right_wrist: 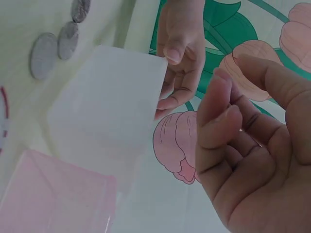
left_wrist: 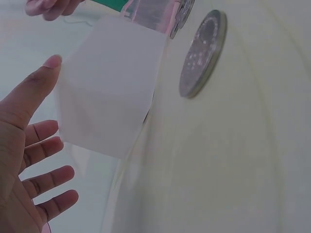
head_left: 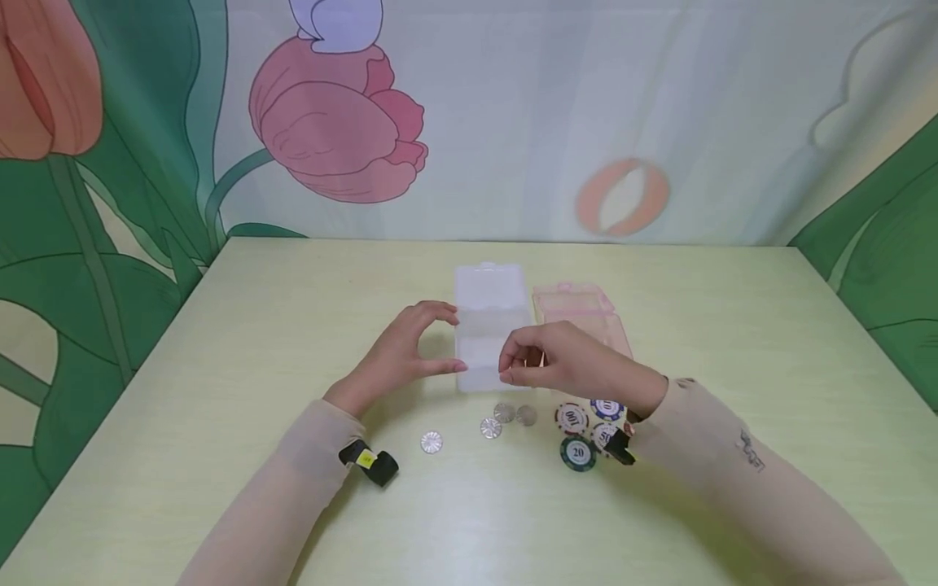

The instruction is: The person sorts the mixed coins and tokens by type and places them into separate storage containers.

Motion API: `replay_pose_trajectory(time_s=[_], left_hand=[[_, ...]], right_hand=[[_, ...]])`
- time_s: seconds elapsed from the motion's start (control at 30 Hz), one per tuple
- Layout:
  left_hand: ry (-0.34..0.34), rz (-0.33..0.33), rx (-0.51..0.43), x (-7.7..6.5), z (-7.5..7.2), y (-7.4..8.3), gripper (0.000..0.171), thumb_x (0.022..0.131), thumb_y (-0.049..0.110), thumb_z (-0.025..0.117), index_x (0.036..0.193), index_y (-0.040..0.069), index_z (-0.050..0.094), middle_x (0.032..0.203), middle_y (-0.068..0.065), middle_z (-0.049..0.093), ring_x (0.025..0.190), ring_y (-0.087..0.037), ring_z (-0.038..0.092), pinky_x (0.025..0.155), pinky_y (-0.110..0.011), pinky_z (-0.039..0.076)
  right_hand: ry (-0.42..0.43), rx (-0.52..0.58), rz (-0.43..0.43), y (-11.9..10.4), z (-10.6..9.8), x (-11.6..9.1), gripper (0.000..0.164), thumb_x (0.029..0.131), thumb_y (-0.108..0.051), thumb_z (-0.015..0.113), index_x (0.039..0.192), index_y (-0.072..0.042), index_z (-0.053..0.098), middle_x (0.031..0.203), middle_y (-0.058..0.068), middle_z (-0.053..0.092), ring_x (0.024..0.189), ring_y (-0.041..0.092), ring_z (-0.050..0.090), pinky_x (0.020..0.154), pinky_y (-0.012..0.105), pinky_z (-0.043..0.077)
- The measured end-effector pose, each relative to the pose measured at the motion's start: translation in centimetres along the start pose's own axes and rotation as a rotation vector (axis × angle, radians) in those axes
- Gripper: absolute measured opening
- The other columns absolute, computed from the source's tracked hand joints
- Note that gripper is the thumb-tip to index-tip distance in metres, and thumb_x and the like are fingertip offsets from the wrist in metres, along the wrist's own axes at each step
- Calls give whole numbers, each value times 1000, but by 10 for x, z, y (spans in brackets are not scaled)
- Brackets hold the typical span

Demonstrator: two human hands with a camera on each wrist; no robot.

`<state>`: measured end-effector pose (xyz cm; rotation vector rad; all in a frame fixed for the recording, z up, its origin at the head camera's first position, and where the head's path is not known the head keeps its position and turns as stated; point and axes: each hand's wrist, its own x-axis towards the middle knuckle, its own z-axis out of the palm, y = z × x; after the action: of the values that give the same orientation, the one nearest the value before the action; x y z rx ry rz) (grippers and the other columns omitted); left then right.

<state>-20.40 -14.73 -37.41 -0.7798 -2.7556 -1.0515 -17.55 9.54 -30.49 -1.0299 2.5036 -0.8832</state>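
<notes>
A white box (head_left: 482,378) stands mid-table with its lid tipped open at the back. My left hand (head_left: 399,346) is at its left side, thumb and index fingertip right at the wall; in the left wrist view the other fingers spread loosely beside it. My right hand (head_left: 560,352) hovers over the box's right part, fingers bent toward the thumb. In the right wrist view, a small gap shows between thumb and fingertips, with nothing visible in it. Several silver coins (head_left: 490,428) lie in front of the box, one coin (head_left: 431,442) apart to the left.
Right of the white box stands a pink see-through box (head_left: 575,303), lid open, partly behind my right hand. Several poker chips (head_left: 578,453) lie below my right wrist, some hidden by the sleeve and strap. A printed flower curtain (head_left: 498,122) hangs behind the table's far edge.
</notes>
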Motion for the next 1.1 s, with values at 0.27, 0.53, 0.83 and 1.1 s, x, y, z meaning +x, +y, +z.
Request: replay_pose_trajectory(time_s=[0.27,0.53,0.83,1.1], left_hand=[[-8,-17,-7,0,1,0,56,66,41,76,112,17,53,131,2,48,126,-18,39,107,-39,31],[-10,-27,-31,0,1,0,56,67,41,76,111,17,53,131,2,47,126,-18,39,107,-39,31],[-20,-23,-27,1,1,1,57,67,39,76,113,15,52,132,1,47,127,-19,39,107,-39,31],[-6,-13,-24,1,1,1,57,66,37,77,112,13,53,131,-1,48,126,-20,40,107,-39,31]], right_hand=[[-23,-54,11,7,10,-14,4,84,-21,63,86,-18,62,73,-7,60,66,8,51,60,19,47],[-20,-93,59,15,20,-18,4,83,-17,63,86,-14,62,77,-5,61,65,8,52,59,18,46],[3,-210,146,21,33,-19,7,81,-18,65,86,-14,62,77,-7,61,57,6,46,54,18,42],[1,-315,180,23,42,-19,11,81,-23,66,87,-13,64,79,-6,64,66,5,52,63,18,45]])
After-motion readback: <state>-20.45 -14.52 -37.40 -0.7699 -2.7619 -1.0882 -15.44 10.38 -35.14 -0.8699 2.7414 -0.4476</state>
